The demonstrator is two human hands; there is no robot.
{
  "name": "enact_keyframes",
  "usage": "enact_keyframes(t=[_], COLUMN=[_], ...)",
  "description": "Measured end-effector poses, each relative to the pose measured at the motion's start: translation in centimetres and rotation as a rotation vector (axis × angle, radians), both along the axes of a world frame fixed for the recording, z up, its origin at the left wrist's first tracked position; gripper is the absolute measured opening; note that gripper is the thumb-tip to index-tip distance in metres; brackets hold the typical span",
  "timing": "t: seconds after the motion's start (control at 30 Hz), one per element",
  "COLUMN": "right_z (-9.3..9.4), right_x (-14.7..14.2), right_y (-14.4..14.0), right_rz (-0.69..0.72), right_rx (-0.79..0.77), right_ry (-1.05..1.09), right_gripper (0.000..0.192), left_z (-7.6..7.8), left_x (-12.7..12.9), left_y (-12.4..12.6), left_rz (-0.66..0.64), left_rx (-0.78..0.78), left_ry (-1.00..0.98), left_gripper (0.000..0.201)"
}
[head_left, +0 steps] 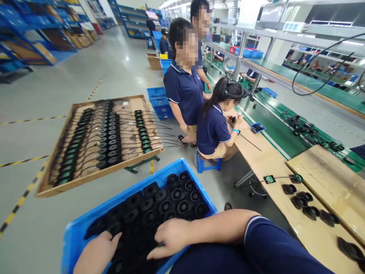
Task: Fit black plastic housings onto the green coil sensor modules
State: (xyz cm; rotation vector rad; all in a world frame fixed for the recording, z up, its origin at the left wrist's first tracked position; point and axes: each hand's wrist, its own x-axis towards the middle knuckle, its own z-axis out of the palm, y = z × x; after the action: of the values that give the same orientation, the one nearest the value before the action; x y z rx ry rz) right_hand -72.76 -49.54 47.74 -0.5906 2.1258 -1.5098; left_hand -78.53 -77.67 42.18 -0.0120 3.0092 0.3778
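Note:
A blue plastic bin [182, 167] in front of me is full of black round speaker-like parts [171, 198]. Both my hands are inside it at its near end. My left hand [97, 253] lies low on the pile with its thumb up, and its fingers are partly hidden among the parts. My right hand [168, 236] reaches in from the right on a dark-blue-sleeved arm. Its fingers are curled around one black part on top of the pile.
A wooden tray [45, 186] of wired black parts stands beyond the bin. To the right runs a cardboard-topped bench [265, 160] with several black parts [305, 199] and a small green board [269, 179]. A seated person [213, 129] and two standing people [185, 87] are ahead.

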Motion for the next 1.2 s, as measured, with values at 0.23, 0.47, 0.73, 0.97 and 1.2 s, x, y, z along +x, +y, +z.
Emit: enact_keyframes(t=[0.23, 0.47, 0.73, 0.97, 1.2], right_z=[1.9, -0.1, -2.7, -3.6, -3.8], right_x=[-0.4, -6.1, -11.8, -12.7, -13.4], right_y=[8.5, 5.2, -2.7, -4.0, -3.8], right_rz=[-0.426, -0.089, 0.048, 0.037, 0.008], right_rx=[0.218, 0.54, 0.876, 0.993, 0.846], right_ry=[0.126, 0.354, 0.368, 0.357, 0.308], right_gripper=[0.022, 0.028, 0.027, 0.031, 0.026], left_z=[0.6, -1.2, -1.4, -2.6, -2.4], left_x=[2.1, 4.1, 2.9, 0.6, 0.2], left_y=[0.5, -0.7, 0.5, -0.4, 0.5], left_rz=[0.094, 0.127, 0.223, 0.21, 0.188], left_rx=[-0.054, 0.015, 0.014, 0.073, 0.157], left_ry=[-0.195, -0.193, -0.057, -0.066, 0.019], left_gripper=[0.03, 0.021, 0.032, 0.013, 0.015])
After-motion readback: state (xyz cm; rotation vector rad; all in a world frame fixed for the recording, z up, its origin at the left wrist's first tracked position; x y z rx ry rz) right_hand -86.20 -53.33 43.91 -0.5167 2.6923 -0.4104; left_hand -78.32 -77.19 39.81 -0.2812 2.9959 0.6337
